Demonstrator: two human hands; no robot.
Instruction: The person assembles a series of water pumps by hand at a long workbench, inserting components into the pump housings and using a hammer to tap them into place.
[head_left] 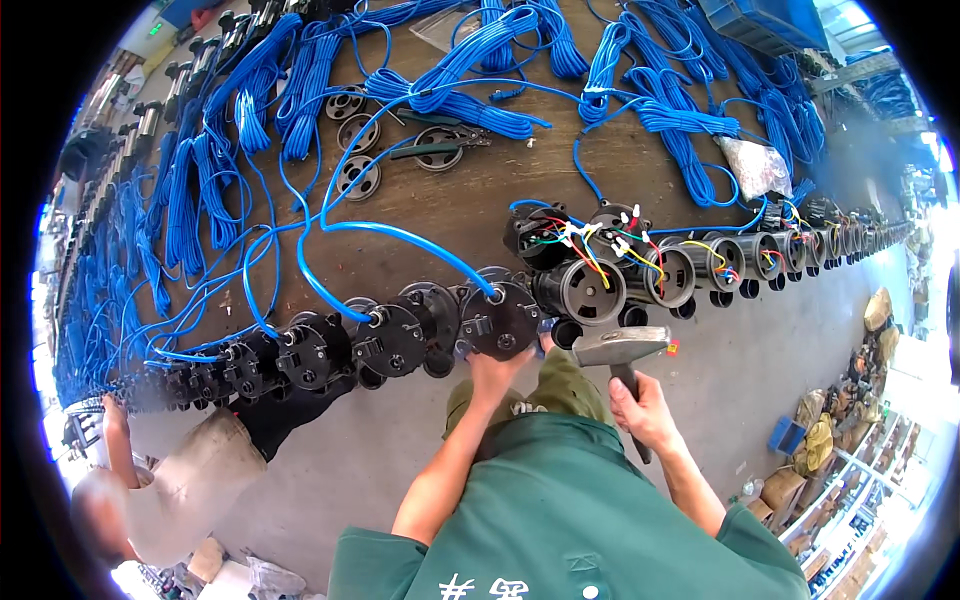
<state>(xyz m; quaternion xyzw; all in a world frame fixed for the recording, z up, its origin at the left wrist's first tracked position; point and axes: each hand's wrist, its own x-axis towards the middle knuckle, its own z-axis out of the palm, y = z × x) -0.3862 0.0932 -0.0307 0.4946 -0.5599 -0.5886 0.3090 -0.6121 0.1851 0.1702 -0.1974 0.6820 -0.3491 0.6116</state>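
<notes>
My right hand (648,412) grips the dark handle of a hammer (622,347). The metal head is raised in front of the bench edge, apart from the parts. At that edge my left hand (493,378) is closed against the underside of a black capped housing (508,325); its fingertips are partly hidden. A blue cable (415,238) comes out of a metal fitting on this housing's cap. Just right stands an open black housing (580,291), with coloured wires (598,262) and white connectors over it. Left of my left hand is another capped housing (392,338).
Several more housings line the bench edge both ways. Coiled blue cables (460,95) cover the far side of the bench (450,195). Pliers (435,145) lie on black rings. A plastic bag (755,167) sits at the right. Another person (205,475) works at the left.
</notes>
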